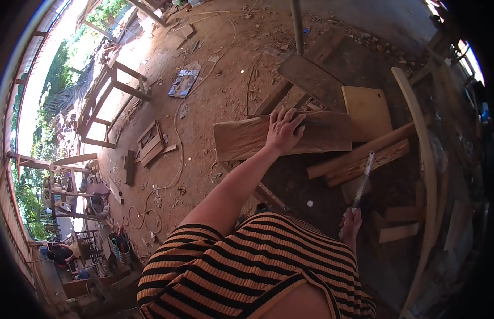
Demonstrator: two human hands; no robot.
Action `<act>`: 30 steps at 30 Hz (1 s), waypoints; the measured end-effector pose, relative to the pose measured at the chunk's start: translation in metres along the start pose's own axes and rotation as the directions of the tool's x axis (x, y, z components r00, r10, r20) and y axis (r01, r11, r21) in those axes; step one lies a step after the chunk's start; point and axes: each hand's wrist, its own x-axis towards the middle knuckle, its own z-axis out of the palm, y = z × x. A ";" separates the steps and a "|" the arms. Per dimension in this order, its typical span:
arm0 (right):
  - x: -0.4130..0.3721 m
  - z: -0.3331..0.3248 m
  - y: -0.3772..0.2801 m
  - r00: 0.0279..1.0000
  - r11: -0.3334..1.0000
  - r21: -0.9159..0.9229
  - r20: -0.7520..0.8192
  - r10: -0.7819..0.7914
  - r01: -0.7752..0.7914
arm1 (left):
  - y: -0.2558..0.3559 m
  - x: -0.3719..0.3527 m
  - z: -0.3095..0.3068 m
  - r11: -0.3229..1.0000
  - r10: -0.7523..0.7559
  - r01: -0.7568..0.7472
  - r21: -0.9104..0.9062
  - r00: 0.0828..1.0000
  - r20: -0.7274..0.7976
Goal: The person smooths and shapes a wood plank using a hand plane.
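Observation:
My left hand [283, 130] lies on a rough brown wooden board [326, 130], fingers spread and their tips at its far edge. The board is wide and stretches from left to right in front of me. Low on the right, my right hand [351, 223] is closed around the lower end of a long, narrow, pale metallic strip [365, 178]. The strip points up and away, its far end overlapping a split length of wood [387, 159] in this view. I cannot tell exactly what kind of tool it is.
A yellowish panel [366, 111] and a dark plank [310, 80] lie beyond the board. A long curved timber [425, 159] runs down the right side. Wooden frames [111, 101] stand at left. A cord [178, 143] snakes over the dirt floor, among scraps.

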 end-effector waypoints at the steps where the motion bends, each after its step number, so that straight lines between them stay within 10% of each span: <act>1: 0.000 0.000 0.000 1.000 1.000 -0.009 0.006 -0.008 0.008 | 0.000 0.000 0.000 1.000 0.000 0.000 0.003 1.000 0.017; 30: 0.001 0.015 -0.006 0.978 0.996 -0.045 -0.198 0.065 -0.075 | -0.008 -0.002 0.003 0.996 -0.016 0.015 -0.084 1.000 -0.014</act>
